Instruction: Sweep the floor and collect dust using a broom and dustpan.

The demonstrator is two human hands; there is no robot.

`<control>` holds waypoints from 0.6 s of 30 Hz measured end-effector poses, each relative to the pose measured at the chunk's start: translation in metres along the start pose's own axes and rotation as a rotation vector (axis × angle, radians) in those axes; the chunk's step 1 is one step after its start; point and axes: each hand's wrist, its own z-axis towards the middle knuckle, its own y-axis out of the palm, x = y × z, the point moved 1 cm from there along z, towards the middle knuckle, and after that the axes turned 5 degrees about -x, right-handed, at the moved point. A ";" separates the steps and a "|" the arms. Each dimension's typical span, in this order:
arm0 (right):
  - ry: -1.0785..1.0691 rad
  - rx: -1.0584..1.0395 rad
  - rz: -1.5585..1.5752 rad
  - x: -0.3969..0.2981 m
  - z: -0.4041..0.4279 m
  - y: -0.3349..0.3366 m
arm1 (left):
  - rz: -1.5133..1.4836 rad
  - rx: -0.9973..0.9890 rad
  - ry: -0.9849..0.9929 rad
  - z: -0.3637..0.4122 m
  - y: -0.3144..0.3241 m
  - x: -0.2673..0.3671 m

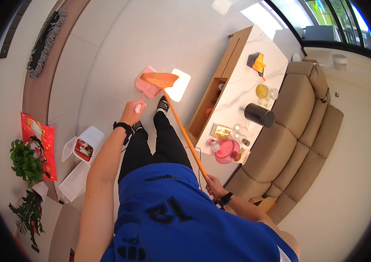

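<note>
My left hand [133,113] is closed around the handle of a pink dustpan [148,91], which is low by the floor ahead of my feet. My right hand [216,188], near my right hip, grips the upper end of an orange broom stick [185,134]. The stick slants down to the orange broom head [161,79], which lies over the dustpan and covers part of it. Whether anything is inside the pan cannot be made out. Just right of the pan is a bright white rounded rectangle [179,85]; what it is remains unclear.
A white bin [96,136] with its lid up stands at left, rubbish inside. Beyond it are a red bag [48,144] and a potted plant [25,163]. Right is a marble-topped coffee table [238,78] with jars and a black canister [259,115], then a brown sofa [270,147].
</note>
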 end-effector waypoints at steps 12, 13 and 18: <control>-0.081 0.128 0.341 0.102 -0.046 0.093 | 0.079 -0.140 0.197 -0.091 -0.040 -0.031; -0.150 0.142 0.329 0.101 -0.037 0.093 | 0.094 -0.174 0.189 -0.099 -0.041 -0.034; -0.148 0.239 0.333 0.100 0.026 0.089 | 0.050 -0.212 0.171 -0.121 -0.022 -0.052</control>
